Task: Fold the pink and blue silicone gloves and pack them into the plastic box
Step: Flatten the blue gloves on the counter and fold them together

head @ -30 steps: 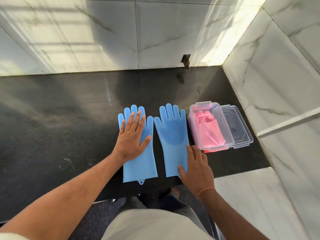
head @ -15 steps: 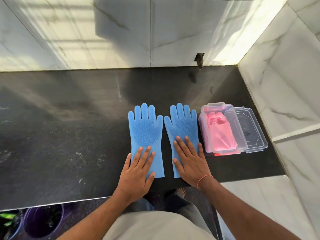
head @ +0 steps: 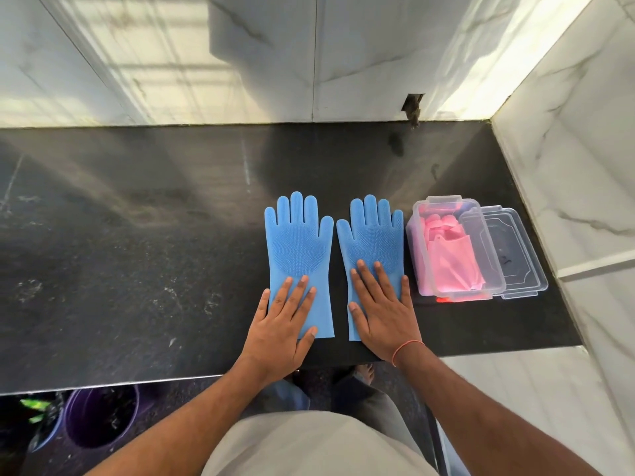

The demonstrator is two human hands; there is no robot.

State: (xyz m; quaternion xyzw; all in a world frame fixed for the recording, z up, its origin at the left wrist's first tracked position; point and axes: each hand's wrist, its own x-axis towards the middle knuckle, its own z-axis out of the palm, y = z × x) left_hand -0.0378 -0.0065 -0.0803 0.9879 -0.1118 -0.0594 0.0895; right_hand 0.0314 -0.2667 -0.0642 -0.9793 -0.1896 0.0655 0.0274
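Two blue silicone gloves lie flat side by side on the black counter, fingers pointing away from me: the left blue glove [head: 298,245] and the right blue glove [head: 374,240]. My left hand [head: 283,329] rests flat, fingers spread, on the left glove's cuff. My right hand [head: 381,312] presses flat on the right glove's cuff. To the right stands the clear plastic box [head: 417,255] with folded pink gloves [head: 452,264] inside it.
The box's clear lid [head: 517,255] lies just right of the box, near the marble side wall [head: 584,173]. The black counter [head: 137,252] stretches far to the left. A purple bucket [head: 99,419] stands on the floor below the counter's front edge.
My left hand slid from the left glove's palm down to its cuff. My right hand moved further onto the right glove's cuff. The view shifted so everything sits further right.
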